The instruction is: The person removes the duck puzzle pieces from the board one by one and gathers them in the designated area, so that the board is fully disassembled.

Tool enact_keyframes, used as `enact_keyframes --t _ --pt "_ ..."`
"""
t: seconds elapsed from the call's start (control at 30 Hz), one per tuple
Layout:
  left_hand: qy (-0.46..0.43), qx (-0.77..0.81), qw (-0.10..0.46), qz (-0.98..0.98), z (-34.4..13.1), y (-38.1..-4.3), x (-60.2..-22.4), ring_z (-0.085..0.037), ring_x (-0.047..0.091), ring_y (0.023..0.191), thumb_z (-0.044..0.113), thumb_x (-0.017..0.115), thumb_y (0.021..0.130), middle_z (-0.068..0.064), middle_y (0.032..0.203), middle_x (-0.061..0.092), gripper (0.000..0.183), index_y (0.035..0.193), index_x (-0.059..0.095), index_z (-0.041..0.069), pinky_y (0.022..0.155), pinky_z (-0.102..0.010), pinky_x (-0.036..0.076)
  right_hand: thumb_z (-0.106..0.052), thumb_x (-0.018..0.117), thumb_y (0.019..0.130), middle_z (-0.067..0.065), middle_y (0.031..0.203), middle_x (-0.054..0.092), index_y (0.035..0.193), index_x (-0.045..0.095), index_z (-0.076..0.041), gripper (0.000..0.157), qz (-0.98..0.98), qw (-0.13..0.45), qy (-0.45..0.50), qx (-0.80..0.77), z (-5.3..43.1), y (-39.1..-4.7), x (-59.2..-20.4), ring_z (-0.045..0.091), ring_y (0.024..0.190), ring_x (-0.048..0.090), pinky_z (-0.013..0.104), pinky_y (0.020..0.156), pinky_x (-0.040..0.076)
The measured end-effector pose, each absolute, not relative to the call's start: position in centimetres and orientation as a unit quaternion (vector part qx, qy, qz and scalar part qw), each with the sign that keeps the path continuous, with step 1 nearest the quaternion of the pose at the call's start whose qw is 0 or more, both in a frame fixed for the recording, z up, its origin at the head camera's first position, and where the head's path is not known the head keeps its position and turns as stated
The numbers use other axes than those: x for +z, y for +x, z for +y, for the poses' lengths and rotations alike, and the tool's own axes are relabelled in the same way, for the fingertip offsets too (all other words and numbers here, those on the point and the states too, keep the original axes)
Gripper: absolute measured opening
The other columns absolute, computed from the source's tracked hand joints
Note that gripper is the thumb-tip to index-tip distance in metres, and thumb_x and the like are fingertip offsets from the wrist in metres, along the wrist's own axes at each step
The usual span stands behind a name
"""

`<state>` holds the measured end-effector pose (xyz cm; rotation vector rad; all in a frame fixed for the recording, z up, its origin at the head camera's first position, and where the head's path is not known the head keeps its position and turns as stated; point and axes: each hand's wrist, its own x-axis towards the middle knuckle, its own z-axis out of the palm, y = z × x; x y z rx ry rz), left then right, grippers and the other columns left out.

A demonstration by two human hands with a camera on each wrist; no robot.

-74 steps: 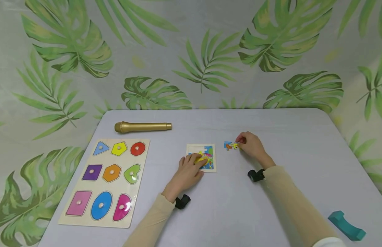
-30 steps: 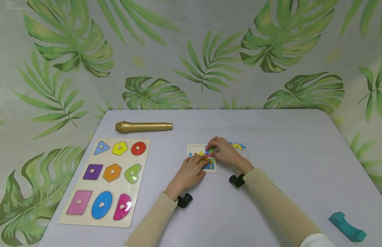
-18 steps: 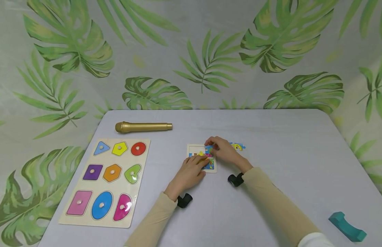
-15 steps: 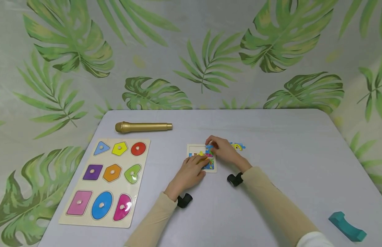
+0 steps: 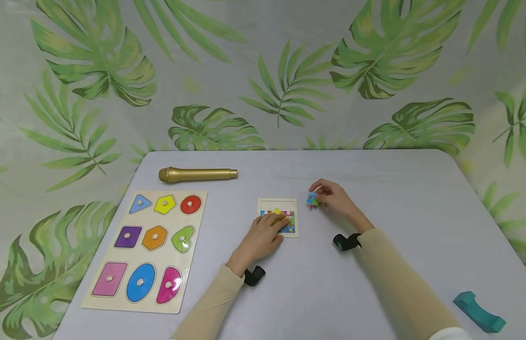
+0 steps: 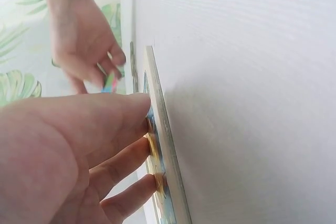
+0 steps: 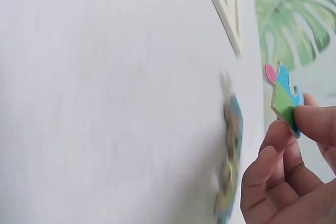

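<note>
My left hand (image 5: 261,238) rests on the small jigsaw puzzle in its wooden frame (image 5: 297,233), fingertips pressing on the yellow part of the picture. In the left wrist view the fingers (image 6: 126,156) touch the puzzle's face next to the frame's edge. The top row of the frame shows bare wood. To the right of the frame, my right hand (image 5: 339,200) pinches a jigsaw piece (image 7: 285,95), blue and green with a pink tab, between thumb and fingers. It is raised above the table. Loose jigsaw pieces (image 7: 231,156) lie blurred below it in the right wrist view.
On the left lies a shape puzzle board (image 5: 186,283) with knobbed coloured shapes. A gold toy microphone (image 5: 198,175) is behind it. A teal arched block (image 5: 479,311) sits at the front right. Leaf-patterned cloth (image 5: 284,94) hangs behind the table.
My right hand came from the loose pieces to the frame's top right corner, then lifted the blue and green piece out and moved right with it. The left hand stays in place.
</note>
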<state>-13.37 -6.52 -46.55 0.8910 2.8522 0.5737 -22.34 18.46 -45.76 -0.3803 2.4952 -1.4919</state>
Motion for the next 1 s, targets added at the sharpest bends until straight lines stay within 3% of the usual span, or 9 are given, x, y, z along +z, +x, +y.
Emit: enact_keyframes --t 0.3,0.63,1.0 --pt "0.290 0.189 0.054 0.937 -6.5 -13.4 -46.6 -0.029 0.034 0.135 0.019 0.056 0.097 -0.007 0.143 0.044 0.044 0.139 0.051 0.008 0.109 -0.052 0.025 0.002 0.051 0.092 0.017 0.087 0.058 0.109 0.060 0.004 0.020 0.867 0.082 -0.086 -0.485 23.7 -22.4 -45.7 0.026 0.070 0.049 0.028 0.058 0.044" --pt "0.291 0.190 0.055 0.936 -6.5 -13.3 -46.6 -0.030 0.033 0.135 0.019 0.056 0.097 -0.007 0.143 0.044 0.044 0.139 0.050 0.007 0.109 -0.052 0.024 0.000 0.052 0.088 0.013 0.087 0.061 0.106 0.062 0.006 0.022 0.903 0.093 -0.049 -0.417 25.2 -22.1 -46.2 0.020 0.072 0.051 0.026 0.059 0.044" --pt "0.287 0.192 0.059 0.937 -6.5 -13.3 -46.6 -0.031 0.032 0.136 0.020 0.055 0.097 -0.007 0.144 0.042 0.044 0.140 0.050 0.008 0.109 -0.051 0.024 0.001 0.055 0.083 0.014 0.090 0.058 0.097 0.066 0.001 0.018 0.942 0.066 -0.071 -0.322 24.1 -22.2 -46.4 0.030 0.085 0.051 0.040 0.073 0.040"
